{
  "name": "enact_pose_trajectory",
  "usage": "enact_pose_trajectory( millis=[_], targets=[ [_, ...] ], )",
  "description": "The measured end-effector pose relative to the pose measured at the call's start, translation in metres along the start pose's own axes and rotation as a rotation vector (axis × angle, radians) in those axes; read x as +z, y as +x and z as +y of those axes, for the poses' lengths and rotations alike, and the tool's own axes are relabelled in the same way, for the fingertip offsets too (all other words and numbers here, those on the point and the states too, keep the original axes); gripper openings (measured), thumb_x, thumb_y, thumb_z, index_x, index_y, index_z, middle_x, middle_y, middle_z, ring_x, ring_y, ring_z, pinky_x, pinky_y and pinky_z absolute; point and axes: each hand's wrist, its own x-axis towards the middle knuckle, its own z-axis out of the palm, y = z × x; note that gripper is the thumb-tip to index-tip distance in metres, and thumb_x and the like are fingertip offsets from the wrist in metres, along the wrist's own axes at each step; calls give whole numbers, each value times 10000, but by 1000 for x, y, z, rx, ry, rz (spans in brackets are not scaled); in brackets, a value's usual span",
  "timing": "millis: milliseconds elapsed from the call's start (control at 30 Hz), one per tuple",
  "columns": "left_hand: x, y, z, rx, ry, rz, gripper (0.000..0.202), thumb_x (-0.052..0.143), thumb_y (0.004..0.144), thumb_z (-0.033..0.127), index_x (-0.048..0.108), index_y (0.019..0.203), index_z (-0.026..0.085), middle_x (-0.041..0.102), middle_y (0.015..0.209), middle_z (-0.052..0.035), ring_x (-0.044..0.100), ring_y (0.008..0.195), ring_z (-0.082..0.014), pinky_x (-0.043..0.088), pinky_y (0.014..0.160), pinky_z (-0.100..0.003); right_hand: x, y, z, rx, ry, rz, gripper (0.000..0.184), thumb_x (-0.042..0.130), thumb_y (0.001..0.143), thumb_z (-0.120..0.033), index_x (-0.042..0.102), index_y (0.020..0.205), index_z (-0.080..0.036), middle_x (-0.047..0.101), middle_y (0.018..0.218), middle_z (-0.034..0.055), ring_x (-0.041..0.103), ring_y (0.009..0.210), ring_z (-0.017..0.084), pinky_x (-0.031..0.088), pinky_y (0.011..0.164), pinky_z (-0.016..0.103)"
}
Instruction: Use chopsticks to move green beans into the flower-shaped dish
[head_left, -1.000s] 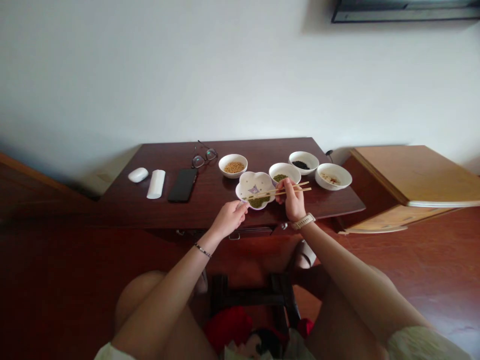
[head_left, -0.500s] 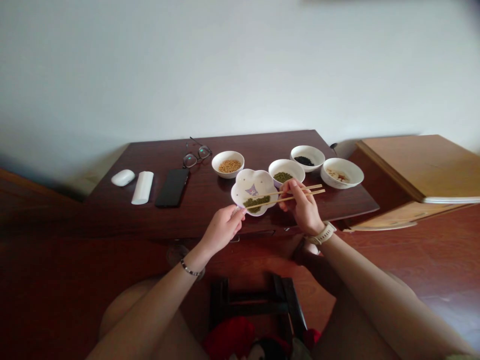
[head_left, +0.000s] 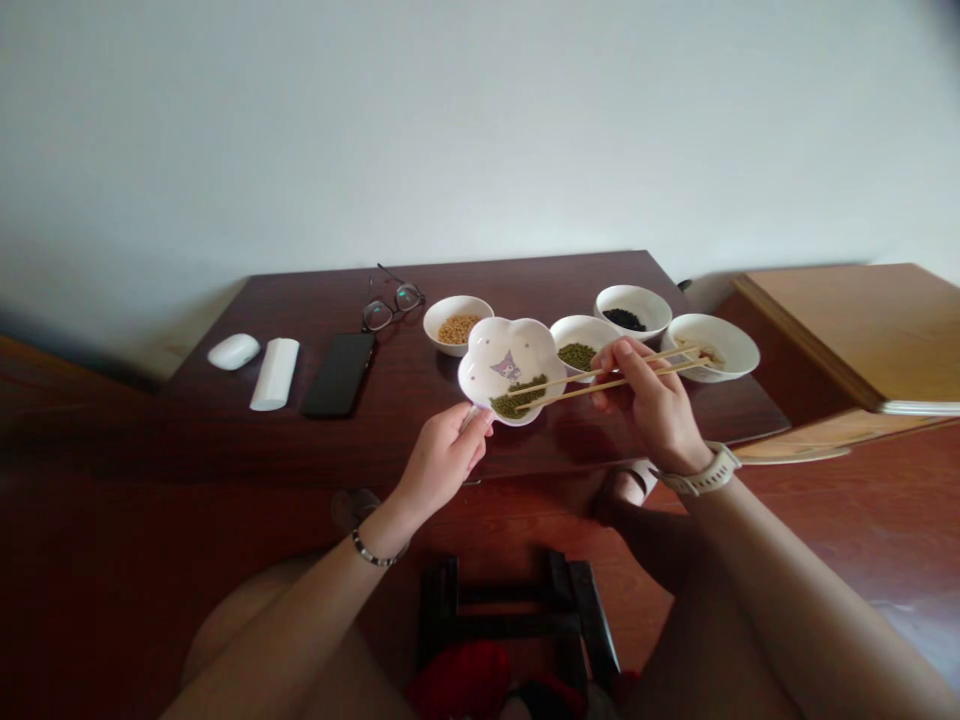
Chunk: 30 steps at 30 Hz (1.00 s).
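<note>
My left hand [head_left: 448,452] grips the short handle of a white flower-shaped bowl [head_left: 480,358] with a cartoon figure inside. The bowl is tilted toward me, and green beans [head_left: 519,398] lie gathered along its near side. In my right hand [head_left: 649,400] is a pair of wooden chopsticks [head_left: 574,391], their tips among these beans. Just right of the flower-shaped bowl stands a white bowl [head_left: 583,327] holding more green beans, partly covered by my right fingers. The chopsticks' rear ends reach over a white bowl [head_left: 724,335] with pale pieces in it.
Behind stand a white bowl [head_left: 459,306] of yellow beans and a white bowl [head_left: 634,297] of black beans. Glasses [head_left: 394,307], a black phone [head_left: 340,375], a white case [head_left: 274,374] and a rounded white case [head_left: 233,351] lie on the left. A wooden cabinet [head_left: 862,325] adjoins the dark table [head_left: 525,275].
The flower-shaped bowl has risen slightly and tilts more toward me. My right hand has shifted right, drawing the chopsticks with it, and their tips now sit in the beans.
</note>
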Motion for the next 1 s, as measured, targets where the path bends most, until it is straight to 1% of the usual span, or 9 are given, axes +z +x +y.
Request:
enact_pose_trajectory(
  millis=[100,200,400,533,633,767,867,1000],
  targets=[
    [1,1,0,-10,-5,15,388,538,1074,511,591,863,190,488,516,78,401,406,-72,322,440,-209,1,2,1,-2,-25,-7,350,660,1018,-503,638,824,-212,582,778,-7,585,555,94,447,473,225],
    [1,2,-2,-17,-10,27,385,546,1069,516,590,866,192,490,517,76,403,410,-74,325,441,-209,1,5,3,-10,-26,0,353,677,1009,-500,630,812,-212,583,778,-7,603,558,100,466,482,233],
    [5,1,-1,-4,-25,67,396,559,1061,523,580,842,194,479,518,71,395,419,-73,310,437,-206,-1,8,4,-59,-24,46,363,685,1004,-498,620,801,-204,579,779,-9,595,536,89,441,467,226],
    [11,0,3,2,-29,114,395,564,1056,521,573,833,196,477,518,67,403,421,-78,307,434,-212,-4,8,-2,-98,-52,99,371,650,1020,-512,604,806,-212,585,773,-4,591,547,97,447,478,227],
    [15,0,6,4,-8,164,391,560,1057,514,573,829,197,488,522,62,418,421,-85,313,434,-221,-4,6,-9,-106,-77,130,360,666,1005,-524,609,819,-221,597,791,1,588,538,103,447,456,231],
    [22,-1,9,7,24,189,385,551,1064,497,577,825,196,495,516,61,430,428,-87,334,454,-223,3,3,-15,-93,-105,79,353,668,1003,-535,617,827,-234,581,755,-6,581,530,106,443,449,232],
    [25,-2,10,6,35,198,395,540,1070,503,582,829,194,500,522,60,433,433,-84,329,456,-220,8,4,-15,-84,-124,67,370,674,994,-554,616,824,-231,600,787,-1,582,541,100,446,458,233],
    [27,-2,11,10,25,196,391,548,1068,499,583,825,194,495,522,60,427,431,-81,322,449,-218,5,7,-12,-106,-106,72,383,638,1021,-544,596,821,-220,599,815,3,583,559,93,449,482,231]
  ],
)
